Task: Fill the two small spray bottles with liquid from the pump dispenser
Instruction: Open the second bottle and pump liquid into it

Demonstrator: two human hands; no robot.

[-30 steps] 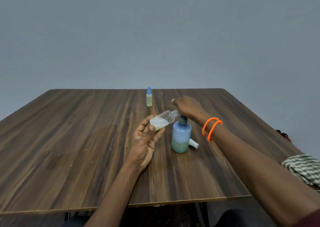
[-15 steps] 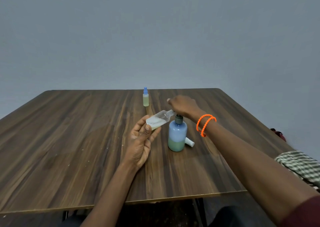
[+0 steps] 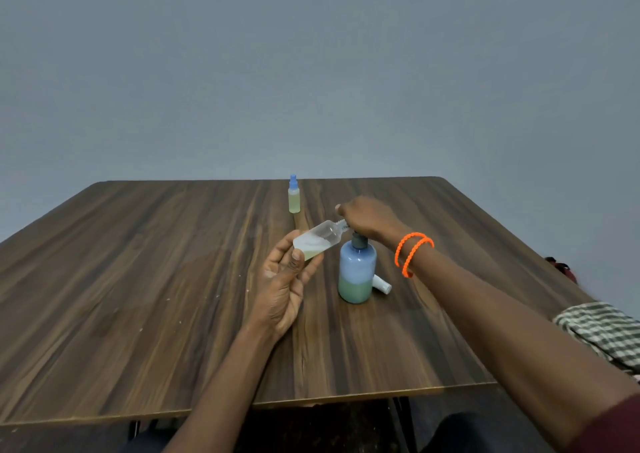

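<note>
The left hand (image 3: 282, 291) pinches a tilted, part-filled open bottle (image 3: 318, 240), neck at the pump (image 3: 356, 268), which is about a third full. The right hand (image 3: 369, 219) covers the pump head, fingers seemingly curled. A capped bottle (image 3: 293, 198) stands far; a white cap (image 3: 382, 283) lies right.

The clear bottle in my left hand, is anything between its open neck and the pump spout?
Nothing visible does. The clear bottle lies tilted in the left hand, its threaded neck reaching under the right hand, which covers the head of the pump dispenser; the spout itself is hidden.
</note>
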